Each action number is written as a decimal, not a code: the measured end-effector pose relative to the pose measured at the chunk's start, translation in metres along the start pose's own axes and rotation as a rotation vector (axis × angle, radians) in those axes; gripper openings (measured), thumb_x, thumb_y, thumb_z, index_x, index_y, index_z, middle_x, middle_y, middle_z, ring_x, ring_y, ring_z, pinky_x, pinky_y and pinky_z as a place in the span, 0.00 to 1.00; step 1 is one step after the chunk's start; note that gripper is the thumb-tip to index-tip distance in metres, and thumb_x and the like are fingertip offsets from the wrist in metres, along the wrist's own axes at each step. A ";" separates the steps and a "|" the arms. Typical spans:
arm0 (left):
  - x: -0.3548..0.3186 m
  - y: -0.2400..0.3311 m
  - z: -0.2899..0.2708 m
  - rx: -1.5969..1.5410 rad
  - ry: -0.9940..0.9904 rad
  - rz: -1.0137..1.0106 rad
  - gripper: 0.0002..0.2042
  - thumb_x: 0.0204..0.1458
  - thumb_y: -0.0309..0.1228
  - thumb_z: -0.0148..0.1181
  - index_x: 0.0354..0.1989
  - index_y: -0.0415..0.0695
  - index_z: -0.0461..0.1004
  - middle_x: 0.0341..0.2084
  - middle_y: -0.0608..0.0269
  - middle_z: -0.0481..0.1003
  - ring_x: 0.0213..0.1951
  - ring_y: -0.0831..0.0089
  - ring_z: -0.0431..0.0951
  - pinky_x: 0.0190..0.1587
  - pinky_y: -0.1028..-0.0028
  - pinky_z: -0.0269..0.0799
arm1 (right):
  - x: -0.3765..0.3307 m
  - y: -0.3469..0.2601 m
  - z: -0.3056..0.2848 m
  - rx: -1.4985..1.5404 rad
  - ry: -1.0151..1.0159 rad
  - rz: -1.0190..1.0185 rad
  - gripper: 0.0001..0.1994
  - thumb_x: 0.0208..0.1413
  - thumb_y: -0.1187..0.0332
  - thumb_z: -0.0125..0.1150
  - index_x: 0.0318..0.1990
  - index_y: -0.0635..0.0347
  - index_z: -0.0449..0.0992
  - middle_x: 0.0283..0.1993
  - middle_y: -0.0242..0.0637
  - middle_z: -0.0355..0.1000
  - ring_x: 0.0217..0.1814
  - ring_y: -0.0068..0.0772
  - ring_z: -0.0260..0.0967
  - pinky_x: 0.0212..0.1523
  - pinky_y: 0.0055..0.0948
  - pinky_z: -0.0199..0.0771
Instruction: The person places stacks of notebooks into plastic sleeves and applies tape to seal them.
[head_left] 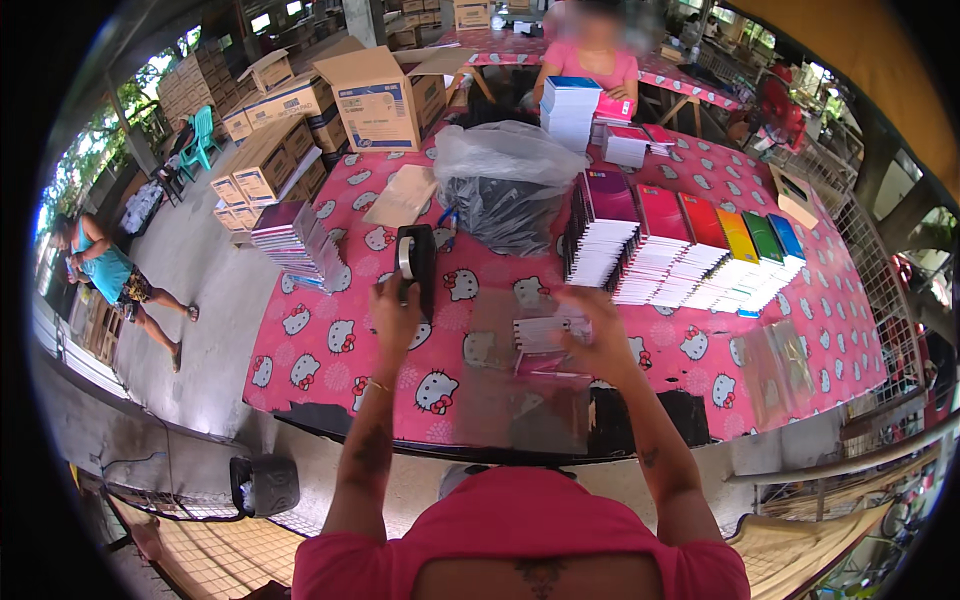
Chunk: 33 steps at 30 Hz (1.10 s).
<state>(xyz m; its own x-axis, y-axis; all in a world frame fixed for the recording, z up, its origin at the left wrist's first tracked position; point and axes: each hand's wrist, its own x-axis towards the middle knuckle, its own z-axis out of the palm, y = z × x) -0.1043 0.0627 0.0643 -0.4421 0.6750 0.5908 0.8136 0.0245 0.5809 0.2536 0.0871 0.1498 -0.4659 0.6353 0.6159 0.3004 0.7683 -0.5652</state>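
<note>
My left hand (398, 312) is at the near left side of a black tape dispenser (424, 262) with a roll of tape in it, its fingers bent against the dispenser. Whether a strip of tape lies between the fingertips is hidden. Before me lies a small stack of spiral notebooks (540, 336), white page edges showing, on or in clear plastic wrapping (535, 410). My right hand (603, 335) curves at the right side of this stack, thumb and fingers apart, slightly blurred.
Rows of coloured spiral notebooks (665, 235) stand right of centre, and a purple stack (292, 240) at the left. A plastic bag with dark contents (505, 190) lies behind. Clear sleeves (780, 365) rest at right. A co-worker (600, 65) sits opposite; cartons (378, 115) stand far left.
</note>
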 end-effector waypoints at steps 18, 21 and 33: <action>0.005 0.035 -0.036 -0.304 -0.522 0.069 0.06 0.54 0.25 0.62 0.39 0.44 0.81 0.28 0.56 0.81 0.30 0.62 0.82 0.34 0.67 0.75 | -0.002 -0.031 0.036 -0.447 -0.323 0.142 0.21 0.51 0.53 0.67 0.50 0.52 0.80 0.44 0.37 0.80 0.45 0.39 0.77 0.54 0.44 0.62; -0.001 0.097 -0.015 -0.781 -0.750 0.331 0.10 0.51 0.18 0.64 0.41 0.42 0.81 0.32 0.62 0.78 0.35 0.68 0.79 0.36 0.71 0.73 | 0.004 -0.037 0.033 -0.395 -0.356 0.187 0.20 0.50 0.53 0.68 0.48 0.52 0.81 0.44 0.37 0.80 0.45 0.39 0.78 0.54 0.44 0.62; 0.015 0.127 0.014 -0.591 -0.722 0.634 0.09 0.46 0.27 0.71 0.38 0.52 0.84 0.58 0.58 0.69 0.61 0.56 0.64 0.62 0.58 0.60 | -0.062 0.047 -0.005 0.022 -0.063 0.198 0.35 0.40 0.54 0.78 0.54 0.58 0.69 0.55 0.43 0.66 0.59 0.50 0.64 0.59 0.47 0.61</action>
<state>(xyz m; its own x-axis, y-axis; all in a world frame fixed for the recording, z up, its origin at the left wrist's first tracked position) -0.0023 0.0866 0.1394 0.4653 0.7145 0.5225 0.4225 -0.6979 0.5783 0.3006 0.0848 0.0879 -0.4505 0.7673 0.4565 0.3733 0.6263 -0.6844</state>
